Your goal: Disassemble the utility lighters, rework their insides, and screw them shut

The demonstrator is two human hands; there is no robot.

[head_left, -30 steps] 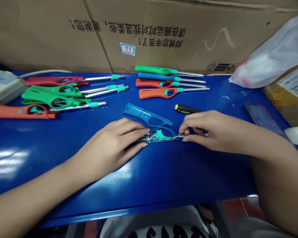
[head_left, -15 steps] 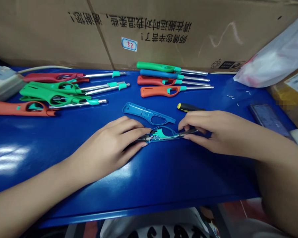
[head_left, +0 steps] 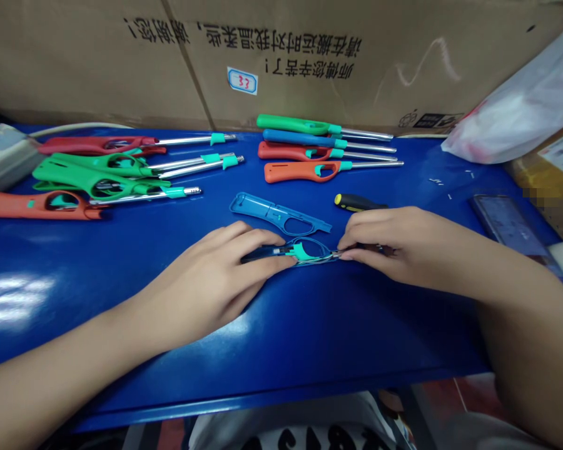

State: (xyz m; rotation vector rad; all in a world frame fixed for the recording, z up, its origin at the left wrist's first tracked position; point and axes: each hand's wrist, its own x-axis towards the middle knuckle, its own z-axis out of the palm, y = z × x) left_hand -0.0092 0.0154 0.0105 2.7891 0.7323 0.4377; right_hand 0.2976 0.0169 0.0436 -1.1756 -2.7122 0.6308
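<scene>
An opened blue gas lighter (head_left: 326,244) lies on the blue table, its turquoise trigger (head_left: 303,252) and thin wires exposed. My left hand (head_left: 211,275) is closed on its handle part, thumb and forefinger at the near and far sides by the trigger. At the lighter's front end, my right hand (head_left: 398,244) pinches a part by the wires; the fingers mostly cover it. A loose blue shell half (head_left: 263,209), hollow side up, rests just beyond. Close behind my right hand is a black and yellow screwdriver handle (head_left: 354,202).
Several closed lighters (head_left: 304,172) lie at the back middle. More lighters (head_left: 98,178), some with shells apart, are at the left. A cardboard box (head_left: 309,94) stands along the back. On the right are a phone (head_left: 507,219), a plastic bag (head_left: 511,106) and tiny white bits (head_left: 435,182).
My left thumb and forefinger have shifted right, toward the trigger. My right fingers have closed in around the front end, covering the metal piece that showed before.
</scene>
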